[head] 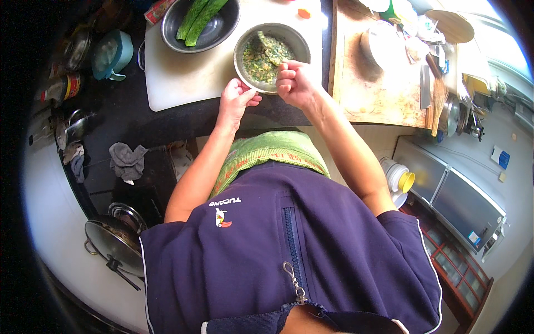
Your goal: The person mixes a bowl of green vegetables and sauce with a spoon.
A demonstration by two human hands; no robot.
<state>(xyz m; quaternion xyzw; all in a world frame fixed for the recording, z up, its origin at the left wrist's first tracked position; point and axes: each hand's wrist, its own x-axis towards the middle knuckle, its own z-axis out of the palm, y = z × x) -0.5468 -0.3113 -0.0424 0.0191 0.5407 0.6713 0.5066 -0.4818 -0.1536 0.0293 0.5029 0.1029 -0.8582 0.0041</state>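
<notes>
A round metal bowl (308, 54) stands at the near side of the white cutting board (179, 89). Inside it lies a chopped green mixture with orange bits (256, 62). My left hand (235, 100) pinches the bowl's near left rim between thumb and fingers. Over the near right rim, my right hand (295, 82) is curled around something that my fingers hide; a mixture-coated utensil reaches from it into the filling, its kind unclear. To the left, a second metal bowl (167, 27) holds green, bumpy-skinned gourd pieces (200, 21).
A wooden board (384, 104) lies on the right, bearing a pale bowl (377, 44), with a cleaver (424, 87) and a straw brush (439, 98) at its edge. On the left are a blue lidded container (112, 54), a grey cloth (126, 160) and a lidded wok (110, 246).
</notes>
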